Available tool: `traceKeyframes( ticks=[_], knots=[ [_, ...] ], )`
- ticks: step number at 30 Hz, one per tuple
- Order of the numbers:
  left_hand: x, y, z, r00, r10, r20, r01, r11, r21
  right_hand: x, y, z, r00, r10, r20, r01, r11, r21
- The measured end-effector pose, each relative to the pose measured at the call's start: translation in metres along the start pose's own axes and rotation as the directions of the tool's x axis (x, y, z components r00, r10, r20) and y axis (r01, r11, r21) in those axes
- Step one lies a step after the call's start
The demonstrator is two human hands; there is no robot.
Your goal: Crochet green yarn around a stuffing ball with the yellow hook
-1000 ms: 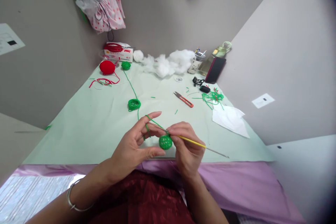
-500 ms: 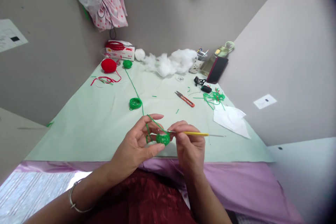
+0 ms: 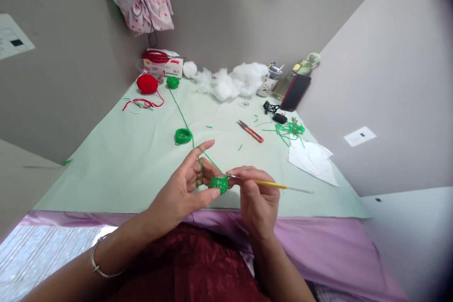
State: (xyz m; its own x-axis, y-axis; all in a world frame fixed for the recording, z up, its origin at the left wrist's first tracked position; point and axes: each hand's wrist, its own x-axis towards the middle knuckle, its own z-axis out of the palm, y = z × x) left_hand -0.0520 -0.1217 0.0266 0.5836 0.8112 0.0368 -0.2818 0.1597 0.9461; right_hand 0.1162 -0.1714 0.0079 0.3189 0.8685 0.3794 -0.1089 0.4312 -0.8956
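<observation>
My left hand point(image 3: 184, 188) pinches a small green crocheted piece point(image 3: 218, 184) between thumb and fingers, with green yarn point(image 3: 208, 158) looped over its raised index finger. My right hand point(image 3: 256, 198) is closed on a yellow-handled crochet hook point(image 3: 274, 184), whose tip sits in the piece. The yarn runs back across the pale green table cover point(image 3: 123, 165) past a small green coil point(image 3: 183, 136) to a green yarn ball point(image 3: 173, 82).
A red yarn ball point(image 3: 147, 83), white stuffing point(image 3: 233, 80), orange snips point(image 3: 250, 131), green yarn scraps point(image 3: 289, 130), white paper point(image 3: 313, 156), a phone point(image 3: 295, 92) and a bottle point(image 3: 300, 68) lie toward the back and right. Walls close in on three sides.
The crocheted piece has turned in my left hand and the hook's angle has shifted from sloping down to nearly level. The view has tilted slightly.
</observation>
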Motion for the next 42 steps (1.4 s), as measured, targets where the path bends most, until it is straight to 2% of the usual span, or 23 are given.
traceKeyframes(
  ticks=[3, 7, 13, 16, 18, 21, 24, 26, 27, 28, 30, 33, 35, 37, 39, 40, 42],
  knots=[
    [0.0, 0.004, -0.003, 0.999, -0.024, 0.031, 0.022, 0.998, 0.058, 0.007, -0.003, -0.003, 0.99, 0.128, 0.055, -0.134, 0.984, 0.118],
    [0.0, 0.007, -0.005, 0.998, -0.035, 0.055, 0.03, 0.995, 0.097, 0.012, -0.006, -0.007, 0.981, 0.158, 0.113, -0.174, 0.973, 0.15],
    [0.0, 0.01, -0.004, 0.997, -0.058, 0.044, 0.05, 0.985, 0.162, 0.012, -0.008, -0.016, 0.974, 0.053, 0.222, -0.07, 0.995, 0.071],
    [0.001, 0.009, -0.002, 0.999, -0.031, 0.02, 0.026, 0.98, 0.196, 0.011, -0.015, -0.02, 0.967, -0.03, 0.251, 0.056, 0.994, -0.095],
    [0.001, 0.008, 0.0, 1.0, -0.011, -0.002, 0.012, 0.976, 0.22, 0.01, -0.018, -0.022, 0.945, -0.114, 0.307, 0.185, 0.96, -0.211],
    [0.001, 0.005, 0.003, 0.998, 0.027, -0.058, -0.013, 0.974, 0.227, 0.007, -0.016, -0.023, 0.858, -0.312, 0.408, 0.455, 0.83, -0.322],
    [0.0, 0.003, 0.008, 0.991, 0.056, -0.12, -0.033, 0.982, 0.186, 0.001, -0.009, -0.022, 0.729, -0.48, 0.488, 0.683, 0.559, -0.47],
    [-0.001, 0.002, 0.011, 0.986, 0.071, -0.152, -0.046, 0.986, 0.161, -0.002, -0.006, -0.018, 0.649, -0.535, 0.541, 0.755, 0.365, -0.545],
    [-0.002, 0.001, 0.013, 0.983, 0.08, -0.165, -0.055, 0.987, 0.153, -0.003, -0.005, -0.015, 0.624, -0.55, 0.555, 0.767, 0.294, -0.571],
    [-0.003, 0.0, 0.013, 0.98, 0.087, -0.176, -0.061, 0.987, 0.147, -0.004, -0.004, -0.013, 0.608, -0.568, 0.555, 0.768, 0.245, -0.592],
    [-0.004, -0.001, 0.013, 0.978, 0.091, -0.188, -0.069, 0.99, 0.12, -0.006, -0.003, -0.008, 0.595, -0.601, 0.534, 0.759, 0.2, -0.62],
    [-0.003, -0.001, 0.008, 0.991, 0.015, -0.13, -0.022, 0.999, -0.048, -0.006, -0.002, -0.004, 0.597, -0.63, 0.497, 0.76, 0.245, -0.602],
    [-0.002, 0.0, 0.004, 0.997, -0.071, -0.041, 0.061, 0.978, -0.2, -0.004, -0.002, -0.003, 0.624, -0.646, 0.439, 0.759, 0.367, -0.538],
    [-0.001, 0.001, 0.0, 0.994, -0.111, 0.022, 0.113, 0.958, -0.265, -0.001, -0.005, -0.002, 0.714, -0.61, 0.344, 0.694, 0.554, -0.461],
    [-0.001, 0.001, -0.001, 0.996, -0.083, 0.013, 0.084, 0.973, -0.215, 0.0, -0.006, 0.0, 0.819, -0.506, 0.272, 0.574, 0.706, -0.415],
    [-0.002, 0.0, 0.0, 0.998, -0.055, -0.011, 0.052, 0.985, -0.166, 0.0, -0.007, 0.001, 0.855, -0.457, 0.245, 0.519, 0.744, -0.42],
    [-0.003, -0.005, 0.003, 0.997, 0.002, -0.076, -0.008, 0.997, -0.081, -0.003, -0.004, 0.005, 0.88, -0.424, 0.213, 0.474, 0.753, -0.458]
  ],
)
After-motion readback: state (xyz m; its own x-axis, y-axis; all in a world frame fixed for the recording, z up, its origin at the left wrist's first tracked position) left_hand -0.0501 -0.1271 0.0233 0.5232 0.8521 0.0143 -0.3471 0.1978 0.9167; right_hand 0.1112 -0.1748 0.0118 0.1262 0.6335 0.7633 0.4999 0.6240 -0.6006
